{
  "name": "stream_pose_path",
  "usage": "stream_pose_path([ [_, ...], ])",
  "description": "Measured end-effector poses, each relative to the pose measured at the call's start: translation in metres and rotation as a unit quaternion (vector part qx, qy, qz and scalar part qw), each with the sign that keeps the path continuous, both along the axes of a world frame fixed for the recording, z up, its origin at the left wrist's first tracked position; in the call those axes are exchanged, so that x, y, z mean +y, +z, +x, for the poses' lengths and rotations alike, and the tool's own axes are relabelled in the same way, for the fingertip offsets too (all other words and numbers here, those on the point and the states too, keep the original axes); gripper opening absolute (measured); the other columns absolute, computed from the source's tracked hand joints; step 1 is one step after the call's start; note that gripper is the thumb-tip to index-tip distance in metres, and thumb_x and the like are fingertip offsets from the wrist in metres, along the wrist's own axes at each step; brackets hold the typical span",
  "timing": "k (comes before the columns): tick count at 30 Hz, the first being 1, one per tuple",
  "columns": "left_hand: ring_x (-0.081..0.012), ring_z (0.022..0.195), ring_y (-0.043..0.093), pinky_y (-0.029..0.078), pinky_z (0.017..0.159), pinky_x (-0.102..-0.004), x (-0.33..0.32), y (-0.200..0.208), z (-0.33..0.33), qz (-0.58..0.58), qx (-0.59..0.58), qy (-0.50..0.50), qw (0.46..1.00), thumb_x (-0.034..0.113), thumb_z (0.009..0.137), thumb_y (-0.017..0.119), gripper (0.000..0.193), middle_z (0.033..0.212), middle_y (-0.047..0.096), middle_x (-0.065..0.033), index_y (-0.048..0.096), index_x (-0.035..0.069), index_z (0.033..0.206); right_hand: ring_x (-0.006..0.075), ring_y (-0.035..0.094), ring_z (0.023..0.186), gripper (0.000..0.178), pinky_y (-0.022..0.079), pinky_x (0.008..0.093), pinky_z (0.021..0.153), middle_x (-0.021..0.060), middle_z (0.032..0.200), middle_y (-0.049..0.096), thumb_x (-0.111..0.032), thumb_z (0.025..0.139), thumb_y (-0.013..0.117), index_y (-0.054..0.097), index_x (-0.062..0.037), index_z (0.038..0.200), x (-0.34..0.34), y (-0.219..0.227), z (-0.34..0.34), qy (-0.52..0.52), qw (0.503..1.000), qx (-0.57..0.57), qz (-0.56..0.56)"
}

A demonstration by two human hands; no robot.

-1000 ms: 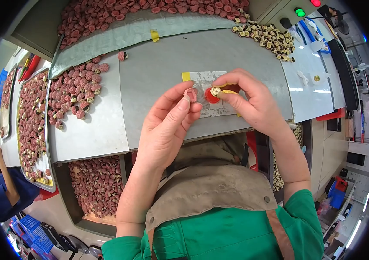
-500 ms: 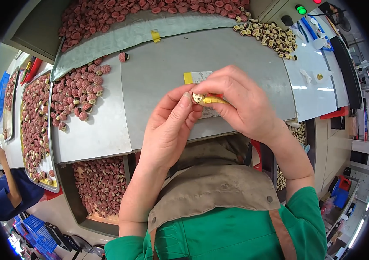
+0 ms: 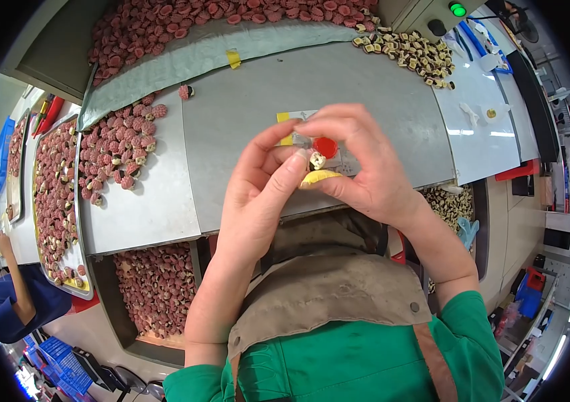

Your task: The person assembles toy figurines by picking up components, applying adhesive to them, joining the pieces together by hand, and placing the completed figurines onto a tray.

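In front of me, above the grey worktop [image 3: 244, 87], my left hand [image 3: 261, 171] pinches a small cream-and-dark piece [image 3: 317, 161] between thumb and fingers. Curved around its other side is my right hand [image 3: 365, 161], thumb and fingers parted. A yellow covering [image 3: 320, 177] shows at the right thumb's tip, beside the piece. Just above the piece is a round red thing [image 3: 325, 147] by my right fingers; whether it is a finger cover or a loose part I cannot tell. Beneath my hands lies a pale printed card with yellow tape [image 3: 283, 118], partly hidden.
Pink ridged pieces [image 3: 120, 134] pile at left, and pink shells [image 3: 198, 17] at the back. Cream-and-dark pieces [image 3: 409, 53] lie back right. A tray [image 3: 57, 194] and an open drawer [image 3: 157, 288] hold pink pieces. At far left a person in blue [image 3: 23, 295] works.
My right thumb and fingers have spread apart, the yellow tip dropping below the piece. The red thing now shows its round face. My left hand keeps its pinch.
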State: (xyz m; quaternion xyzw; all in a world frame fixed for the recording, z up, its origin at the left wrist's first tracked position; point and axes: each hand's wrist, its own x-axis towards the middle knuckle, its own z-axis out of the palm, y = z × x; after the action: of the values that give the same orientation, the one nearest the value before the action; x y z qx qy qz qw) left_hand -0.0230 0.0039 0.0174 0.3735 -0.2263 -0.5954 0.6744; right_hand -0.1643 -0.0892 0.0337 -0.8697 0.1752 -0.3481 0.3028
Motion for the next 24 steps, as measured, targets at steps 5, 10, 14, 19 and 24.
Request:
stream_pose_path([
  [5, -0.0145, 0.1, 0.058, 0.047, 0.088, -0.0285, 0.003, 0.009, -0.014, -0.011, -0.041, 0.041, 0.998, 0.008, 0.09, 0.06, 0.056, 0.107, 0.059, -0.011, 0.031, -0.001, 0.137, 0.022, 0.055, 0.093, 0.027, 0.047, 0.0326, 0.08, 0.0059, 0.097, 0.058, -0.016, 0.075, 0.074, 0.062, -0.0083, 0.098, -0.005, -0.005, -0.004, 0.035, 0.999, 0.012, -0.007],
  [10, -0.013, 0.098, 0.057, 0.047, 0.086, -0.0263, 0.001, -0.002, -0.021, -0.034, -0.174, 0.037, 0.983, 0.002, 0.086, 0.062, 0.057, 0.102, 0.058, -0.0084, 0.033, -0.001, 0.135, 0.0215, 0.055, 0.084, 0.026, 0.046, 0.0318, 0.072, 0.0036, 0.088, 0.059, -0.008, 0.068, 0.075, 0.062, -0.0087, 0.091, -0.01, -0.006, -0.004, 0.04, 0.999, 0.018, 0.002],
  [14, -0.0108, 0.094, 0.056, 0.047, 0.084, -0.0241, -0.004, 0.001, -0.022, -0.002, -0.157, 0.016, 0.988, 0.001, 0.086, 0.063, 0.056, 0.099, 0.057, -0.0063, 0.035, 0.0, 0.134, 0.0217, 0.055, 0.081, 0.024, 0.046, 0.032, 0.069, 0.0028, 0.084, 0.059, -0.006, 0.067, 0.074, 0.062, -0.0087, 0.088, -0.014, -0.007, -0.005, 0.023, 0.999, 0.005, -0.035],
  [19, -0.0098, 0.092, 0.056, 0.046, 0.084, -0.0231, 0.001, 0.005, -0.022, 0.003, -0.162, 0.031, 0.986, -0.001, 0.086, 0.061, 0.055, 0.098, 0.057, -0.0046, 0.035, 0.001, 0.135, 0.023, 0.055, 0.083, 0.026, 0.045, 0.034, 0.073, 0.0029, 0.087, 0.06, -0.009, 0.067, 0.075, 0.062, -0.0108, 0.09, -0.007, -0.006, -0.008, -0.014, 0.994, 0.013, -0.105],
  [24, -0.0119, 0.095, 0.058, 0.047, 0.086, -0.0247, 0.011, 0.0, -0.021, 0.013, -0.202, 0.11, 0.973, -0.003, 0.089, 0.057, 0.041, 0.099, 0.059, -0.0053, 0.043, 0.0, 0.127, 0.0231, 0.057, 0.091, 0.039, 0.044, 0.037, 0.083, 0.0041, 0.097, 0.061, -0.014, 0.07, 0.074, 0.061, -0.0103, 0.107, -0.01, 0.001, -0.02, 0.026, 0.999, 0.034, -0.029],
])
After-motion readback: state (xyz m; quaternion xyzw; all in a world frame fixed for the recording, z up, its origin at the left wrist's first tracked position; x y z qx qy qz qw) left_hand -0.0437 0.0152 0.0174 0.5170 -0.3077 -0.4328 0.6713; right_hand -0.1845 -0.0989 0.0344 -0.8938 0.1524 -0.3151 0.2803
